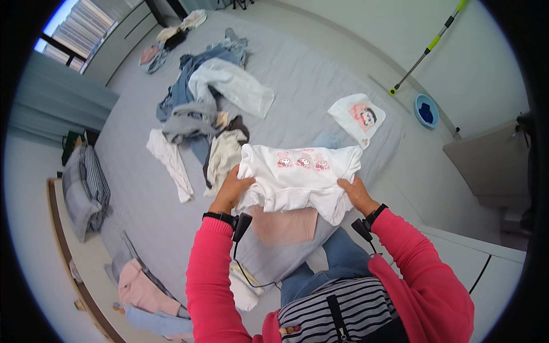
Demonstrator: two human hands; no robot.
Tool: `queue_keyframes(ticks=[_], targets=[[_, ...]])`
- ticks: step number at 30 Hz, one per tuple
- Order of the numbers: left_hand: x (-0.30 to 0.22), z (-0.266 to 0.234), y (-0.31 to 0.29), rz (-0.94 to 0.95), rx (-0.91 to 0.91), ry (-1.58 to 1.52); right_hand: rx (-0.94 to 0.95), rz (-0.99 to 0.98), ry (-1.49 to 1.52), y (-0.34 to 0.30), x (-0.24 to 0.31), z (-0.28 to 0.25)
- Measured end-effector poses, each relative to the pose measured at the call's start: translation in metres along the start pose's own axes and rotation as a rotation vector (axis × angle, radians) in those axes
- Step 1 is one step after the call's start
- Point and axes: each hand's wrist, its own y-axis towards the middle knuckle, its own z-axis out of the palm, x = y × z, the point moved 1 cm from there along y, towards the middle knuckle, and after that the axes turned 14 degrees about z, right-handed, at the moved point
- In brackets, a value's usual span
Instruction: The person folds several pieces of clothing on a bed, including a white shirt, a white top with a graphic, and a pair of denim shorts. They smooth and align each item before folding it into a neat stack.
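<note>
A white sweatshirt (303, 177) with a row of pink cartoon prints is stretched between my hands above the near part of the bed. My left hand (231, 190) grips its left side, thumb on top. On the opposite side, my right hand (357, 194) holds the cloth with the thumb over it. The fingers of both hands are partly hidden beneath the fabric. Under the sweatshirt lies a flat pink garment (285, 226), partly covered. Just beyond it rests a light blue piece of cloth (327, 141), and farther right a white garment (358, 118) with a cartoon face print.
Mixed clothes (197, 108) are heaped across the grey bed sheet (309, 74). Pillows (86, 186) lie at the left, with folded garments (148, 288) at lower left. A mop pole (426, 51) leans by the wall near a blue basin (426, 111). White cabinets (457, 257) stand at right.
</note>
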Motion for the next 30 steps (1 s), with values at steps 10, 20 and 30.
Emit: queue_keyframes(ticks=[10, 20, 30], targets=[[-0.170, 0.088, 0.201, 0.693, -0.207, 0.275, -0.172, -0.280, 0.198, 0.094, 0.134, -0.037], [-0.065, 0.048, 0.167, 0.361, -0.172, 0.213, -0.157, 0.283, -0.091, 0.213, 0.092, -0.072], [0.145, 0.041, -0.039, -0.290, -0.298, 0.150, 0.026, 0.340, -0.277, 0.187, 0.045, -0.066]])
